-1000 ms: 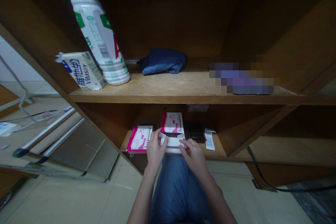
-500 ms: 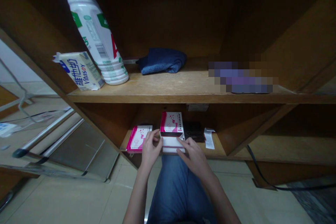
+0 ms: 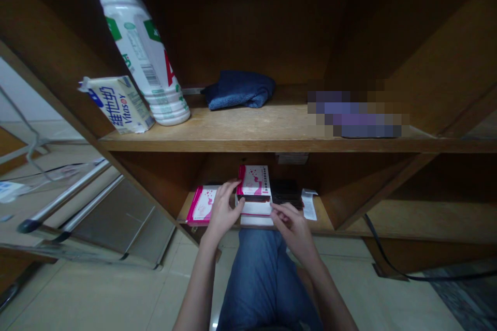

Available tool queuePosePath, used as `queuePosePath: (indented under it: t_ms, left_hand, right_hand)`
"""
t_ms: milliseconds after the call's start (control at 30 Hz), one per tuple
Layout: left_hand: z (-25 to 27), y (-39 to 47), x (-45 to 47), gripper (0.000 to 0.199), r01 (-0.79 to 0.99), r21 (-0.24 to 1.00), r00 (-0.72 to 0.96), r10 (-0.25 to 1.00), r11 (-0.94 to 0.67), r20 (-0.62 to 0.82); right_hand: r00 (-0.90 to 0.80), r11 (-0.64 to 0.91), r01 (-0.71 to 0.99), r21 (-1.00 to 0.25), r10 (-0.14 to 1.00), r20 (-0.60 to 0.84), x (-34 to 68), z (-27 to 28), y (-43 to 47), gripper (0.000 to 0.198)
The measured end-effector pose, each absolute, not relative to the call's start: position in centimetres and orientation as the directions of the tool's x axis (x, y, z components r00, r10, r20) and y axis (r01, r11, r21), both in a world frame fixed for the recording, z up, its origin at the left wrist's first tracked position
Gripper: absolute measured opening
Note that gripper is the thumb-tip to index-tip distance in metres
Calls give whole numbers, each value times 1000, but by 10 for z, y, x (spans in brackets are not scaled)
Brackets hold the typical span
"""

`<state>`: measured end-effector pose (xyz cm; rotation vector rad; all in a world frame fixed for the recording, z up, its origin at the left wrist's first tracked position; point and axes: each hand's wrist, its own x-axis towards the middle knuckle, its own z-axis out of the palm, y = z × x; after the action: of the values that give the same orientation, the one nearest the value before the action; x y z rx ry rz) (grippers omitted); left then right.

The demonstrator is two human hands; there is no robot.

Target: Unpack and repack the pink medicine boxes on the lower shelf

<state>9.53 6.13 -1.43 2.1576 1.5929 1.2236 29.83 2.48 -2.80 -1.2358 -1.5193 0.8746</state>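
Observation:
An opened pink-and-white cardboard box (image 3: 253, 181) lies on the lower shelf, with its white flap (image 3: 256, 208) toward me. My left hand (image 3: 225, 210) steadies the box from its left, the forefinger along the side and the thumb at the front opening. At the flap's right edge, my right hand (image 3: 292, 225) has its thumb and fingertips drawn together in a pinch. A second pink-and-white box (image 3: 202, 205) lies flat to the left, partly behind my left hand. What is inside the opened box is hidden.
Dark flat items (image 3: 285, 194) and a white paper slip (image 3: 309, 204) lie right of the boxes. On the upper shelf (image 3: 272, 129) stand a Vitasoy carton (image 3: 120, 106) and a white bottle (image 3: 143, 51), beside a folded blue cloth (image 3: 240, 90). A black cable (image 3: 388, 258) hangs at right.
My left hand has reached further along the box's left side. My right hand has slid off the flap's top to its right edge, and its fingers have closed together.

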Motion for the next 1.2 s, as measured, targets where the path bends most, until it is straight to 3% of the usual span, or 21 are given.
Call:
queuePosePath:
  t_ms: [67, 133, 233, 333, 433, 567, 933, 1200]
  left_hand:
    - [-8, 71, 106, 37, 721, 554, 115, 860, -416, 497]
    - [-4, 84, 116, 39, 746, 502, 174, 855, -438, 488]
    - [-2, 105, 130, 45, 820, 389, 247, 872, -420, 422]
    - [-4, 123, 142, 49, 893, 286, 253, 914, -346, 316]
    - [-5, 133, 152, 55, 942, 207, 221, 953, -264, 209]
    - [-5, 139, 158, 58, 959, 171, 202, 967, -228, 153]
    - [6, 141, 159, 65, 946, 301, 129, 992, -124, 2]
    - [18, 140, 162, 58, 937, 330, 133, 991, -116, -30]
  right_hand:
    - [-47, 124, 18, -992, 991, 123, 279, -29, 20, 33]
    - [-65, -59, -256, -965, 997, -44, 260, -34, 17, 41]
    - [-91, -251, -601, -759, 965, -247, 240, -45, 18, 32]
    - [-137, -341, -782, -522, 911, -390, 236, -49, 25, 17]
    - [-178, -371, -841, -395, 877, -446, 240, -45, 33, 13]
    - [-195, -368, -870, -327, 867, -458, 241, -39, 39, 12]
    - [-198, -348, -895, -279, 870, -451, 236, -36, 41, 19]
    - [-184, -350, -888, -299, 866, -465, 234, -40, 42, 14]
